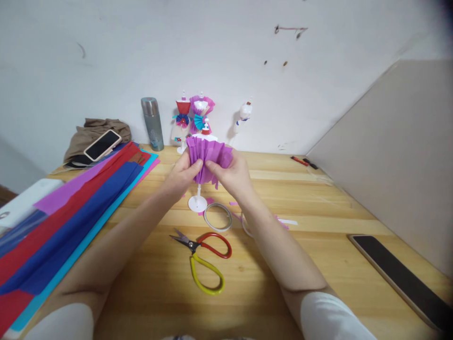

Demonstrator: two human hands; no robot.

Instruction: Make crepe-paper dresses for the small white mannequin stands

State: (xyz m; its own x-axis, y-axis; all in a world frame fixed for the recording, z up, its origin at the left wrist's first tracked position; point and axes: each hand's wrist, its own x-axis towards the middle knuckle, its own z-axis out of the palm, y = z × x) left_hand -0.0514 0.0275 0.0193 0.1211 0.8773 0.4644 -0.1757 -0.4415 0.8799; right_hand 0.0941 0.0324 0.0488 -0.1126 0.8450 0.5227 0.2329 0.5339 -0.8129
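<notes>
Pleated purple paper wraps the front of a small white dress form, whose round base rests on the table. My left hand is closed on the paper's left side, thumb on the front pleats. On the other side my right hand pinches the same paper, its thumb close to the left one. The fingers behind the paper are hidden. Below lie a roll of tape and scissors with one red and one yellow handle. Another roll is partly covered by my right forearm.
Two decorated dress forms and a plainer white one stand by the wall, near a grey flask. Coloured paper sheets cover the left side. A phone lies on brown cloth; a dark tablet-like slab lies right.
</notes>
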